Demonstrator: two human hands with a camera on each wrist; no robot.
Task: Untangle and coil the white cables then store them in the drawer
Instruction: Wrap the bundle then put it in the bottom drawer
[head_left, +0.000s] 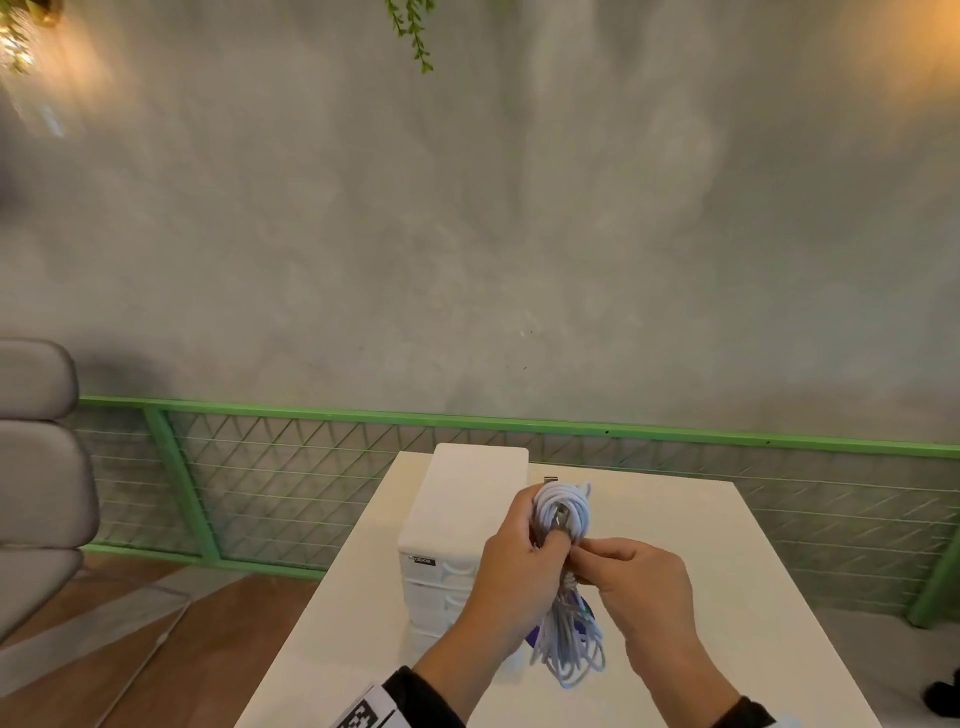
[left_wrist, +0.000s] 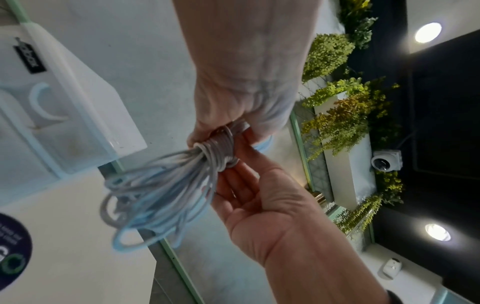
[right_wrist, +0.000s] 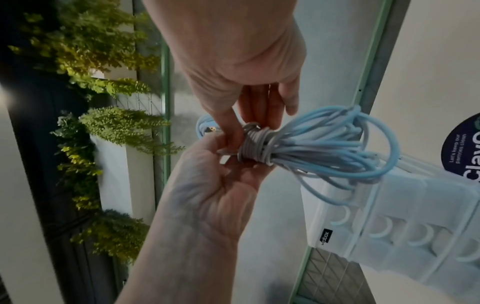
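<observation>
Together, left hand and right hand grip the coiled cable.

Black sleeve cuffs at both wrists, the left bearing a white band with black square markings.

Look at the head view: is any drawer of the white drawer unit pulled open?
No. The drawer unit shows its drawer fronts flush and closed beside the left hand.

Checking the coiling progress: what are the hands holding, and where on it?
Both hold the coiled white cable at its wrapped middle: left hand grips it, right hand pinches there.
</observation>
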